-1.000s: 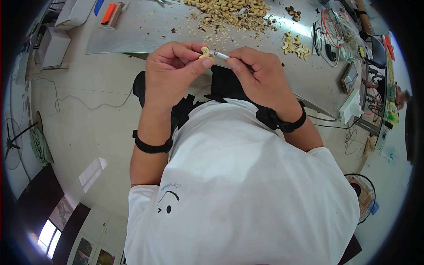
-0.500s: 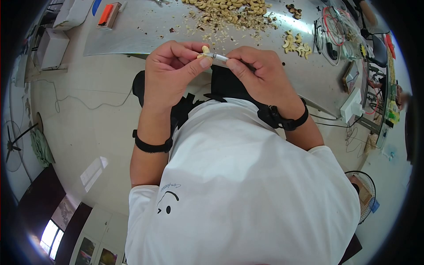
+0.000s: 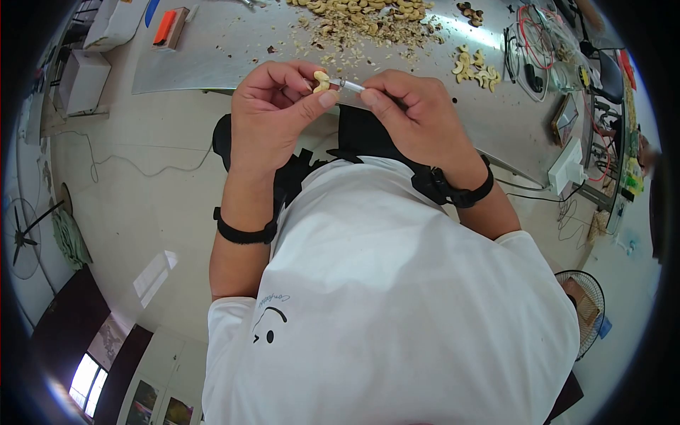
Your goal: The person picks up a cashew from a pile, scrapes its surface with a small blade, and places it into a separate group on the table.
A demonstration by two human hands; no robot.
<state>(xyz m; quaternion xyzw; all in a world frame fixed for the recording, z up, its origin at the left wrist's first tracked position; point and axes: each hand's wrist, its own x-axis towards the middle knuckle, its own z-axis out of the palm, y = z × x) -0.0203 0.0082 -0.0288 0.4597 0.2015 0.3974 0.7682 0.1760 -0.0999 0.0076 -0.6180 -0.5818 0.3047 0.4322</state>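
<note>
My left hand [image 3: 273, 117] pinches a pale cashew nut [image 3: 321, 80] between thumb and fingers, just above the near edge of the metal table [image 3: 212, 57]. My right hand [image 3: 414, 117] grips a thin metal tool [image 3: 348, 85] whose tip rests against the nut. Both hands meet in front of my chest, over my white shirt. Each wrist wears a black band.
A large pile of cashews and shell bits [image 3: 361, 18] lies at the table's far side, with a small heap of peeled nuts [image 3: 473, 67] at the right. An orange-and-grey box [image 3: 168, 27] sits at the left, cables and devices [image 3: 538, 49] at the right. A fan [image 3: 581, 304] stands on the floor.
The nut has turned slightly in my left fingers and both hands have shifted a little up and left. The tool stays against the nut.
</note>
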